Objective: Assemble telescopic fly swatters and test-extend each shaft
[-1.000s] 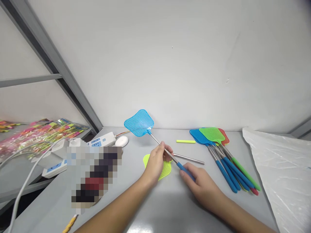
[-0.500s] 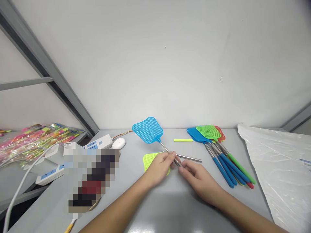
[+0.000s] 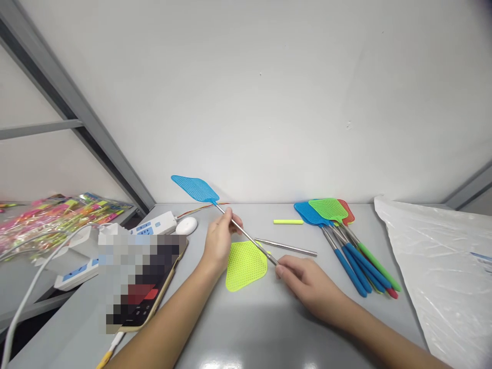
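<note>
The blue swatter (image 3: 197,189), angled toward ten o'clock, is pinched along its metal rod (image 3: 248,236) by the left hand (image 3: 218,238) and the right hand (image 3: 303,279).

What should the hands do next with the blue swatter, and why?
Maybe gently push the left hand toward the right hand: the rod of the blue swatter looks stretched long between them, while visible rods in the swatter pile look shorter.

Head cam's up top, looking forward and down, pretty close to left hand (image 3: 217,239) and right hand (image 3: 309,285), facing the wall (image 3: 253,102).
</note>
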`<state>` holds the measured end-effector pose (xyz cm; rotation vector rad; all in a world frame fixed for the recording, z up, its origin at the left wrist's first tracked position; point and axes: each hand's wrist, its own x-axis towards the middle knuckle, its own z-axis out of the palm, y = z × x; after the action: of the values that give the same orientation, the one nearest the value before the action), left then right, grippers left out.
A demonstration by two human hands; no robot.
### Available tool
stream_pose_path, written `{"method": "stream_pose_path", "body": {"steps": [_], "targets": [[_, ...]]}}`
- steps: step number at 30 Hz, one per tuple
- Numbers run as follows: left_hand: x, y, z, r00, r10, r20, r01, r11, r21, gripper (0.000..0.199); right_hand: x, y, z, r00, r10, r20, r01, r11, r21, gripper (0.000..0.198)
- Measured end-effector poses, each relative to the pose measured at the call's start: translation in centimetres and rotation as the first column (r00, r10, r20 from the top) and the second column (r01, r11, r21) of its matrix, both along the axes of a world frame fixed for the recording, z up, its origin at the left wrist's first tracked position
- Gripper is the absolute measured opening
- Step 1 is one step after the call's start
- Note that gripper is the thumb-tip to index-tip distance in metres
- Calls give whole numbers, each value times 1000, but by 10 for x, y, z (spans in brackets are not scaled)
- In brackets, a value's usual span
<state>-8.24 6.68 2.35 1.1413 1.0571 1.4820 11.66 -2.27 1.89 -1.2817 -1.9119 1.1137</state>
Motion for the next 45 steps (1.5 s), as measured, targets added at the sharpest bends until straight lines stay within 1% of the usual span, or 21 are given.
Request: {"method": "stream_pose_path", "body": {"steps": [4,6,8,9,11,14,16,18,20,21,23,25,28,30,33,36,41,45], "targets": [[-6,4,0,997,49,54,-49,999,11,41,-1,-2,-3,996,-10,92,4,998,65,29],[-1,-1,-5,997,68,31,-67,998,-14,41,2,-3,-6,988,-32,150,20,997,80,29],[9,-10,-12,998,54,-24,-55,997,-51,43,6,-3,-9,980,-56,191,41,996,81,27],[14,-15,-14,998,17,-61,-21,997,-70,43,8,-3,-10,978,-68,198,52,995,81,26],[25,-25,-17,987,-106,-123,92,990,-111,43,11,-2,-11,979,-91,183,77,994,82,25],[35,-36,-17,942,-298,-156,273,949,-160,43,12,0,-8,987,-107,117,102,994,41,27],[37,-41,-15,890,-418,-183,389,905,-172,43,12,1,-4,995,-95,40,96,995,-19,29],[37,-43,-14,821,-533,-203,499,844,-200,43,12,1,-2,995,-87,-58,82,993,-85,31],[37,-44,-15,769,-611,-184,567,787,-242,44,12,0,-2,986,-83,-147,56,982,-179,33],[37,-44,-16,763,-623,-169,577,776,-256,44,12,0,-3,980,-81,-183,37,971,-234,34],[38,-43,-18,782,-610,-125,569,782,-256,44,11,1,-5,968,-78,-238,-1,949,-316,36],[39,-42,-19,810,-582,-66,553,797,-241,44,11,3,-7,962,-73,-263,-19,944,-330,37],[39,-39,-16,844,-536,7,524,823,-221,44,9,7,-4,968,-83,-237,5,950,-312,39],[39,-38,-13,865,-502,5,493,846,-203,43,8,10,1,974,-84,-211,18,955,-297,40],[38,-38,-9,890,-456,-17,448,879,-165,43,9,9,9,981,-49,-187,2,970,-244,40],[36,-36,-8,910,-412,-44,403,905,-132,42,10,7,12,982,-24,-189,-19,974,-225,35],[30,-31,-6,970,-241,-21,238,966,-98,41,8,5,6,966,-6,-259,-76,949,-305,29],[22,-22,-1,990,-140,22,141,988,-57,40,8,4,9,970,8,-243,-86,945,-315,29]]}}
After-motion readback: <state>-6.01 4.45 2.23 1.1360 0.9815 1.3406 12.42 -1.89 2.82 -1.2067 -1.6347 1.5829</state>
